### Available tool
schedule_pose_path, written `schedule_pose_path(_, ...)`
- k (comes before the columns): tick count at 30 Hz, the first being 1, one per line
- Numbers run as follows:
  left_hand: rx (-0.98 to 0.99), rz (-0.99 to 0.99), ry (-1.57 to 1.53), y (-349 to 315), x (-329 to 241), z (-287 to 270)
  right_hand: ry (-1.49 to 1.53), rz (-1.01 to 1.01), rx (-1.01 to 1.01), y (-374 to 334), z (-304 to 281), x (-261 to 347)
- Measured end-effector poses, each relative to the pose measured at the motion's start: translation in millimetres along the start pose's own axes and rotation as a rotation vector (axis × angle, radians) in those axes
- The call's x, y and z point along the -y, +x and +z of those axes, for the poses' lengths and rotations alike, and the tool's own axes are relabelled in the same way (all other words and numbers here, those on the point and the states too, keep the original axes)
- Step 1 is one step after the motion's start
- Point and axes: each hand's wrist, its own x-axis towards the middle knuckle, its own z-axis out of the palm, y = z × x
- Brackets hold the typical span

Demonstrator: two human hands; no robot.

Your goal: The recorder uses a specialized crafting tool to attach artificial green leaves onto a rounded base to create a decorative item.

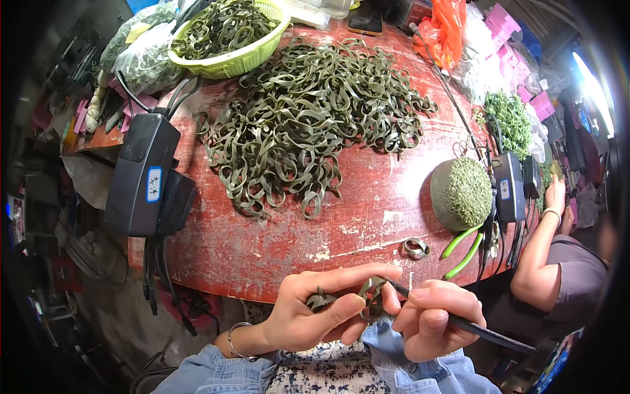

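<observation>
My left hand is closed on an olive-green rubbery loop, held between thumb and fingers, with another loop tucked into the palm. My right hand grips a slim black rod-like tool, its narrow end reaching the loop at my left fingertips. Whether the tip passes inside the loop I cannot tell. Beyond my hands, a large pile of similar loops covers much of the worn red table. One single loop lies apart near the table's front edge.
A yellow-green basket of loops stands at the far left. To the right are a round tub-shaped thing topped with green bits and green-handled pliers. Black boxes with cables hang at the left edge. A co-worker's arm shows at right.
</observation>
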Motion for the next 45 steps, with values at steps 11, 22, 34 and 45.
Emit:
schedule_pose_path(11, 0.007, -0.082, -0.036, 6, 2, -4, -0.005, 0.054, 0.022, 1, -5, -2)
schedule_pose_path(22, -0.013, -0.037, 0.014, 7, 0, -2, 0.05, 0.017, 0.261, 8, -20, -5)
schedule_pose_path(34, 0.005, -0.028, 0.037, 7, 3, -3, 0.019, 0.059, 0.221, 5, -16, -4)
schedule_pose_path(45, -0.008, 0.033, 0.026, 7, 3, 1, 0.064, 0.144, 0.108, 0, -16, -1)
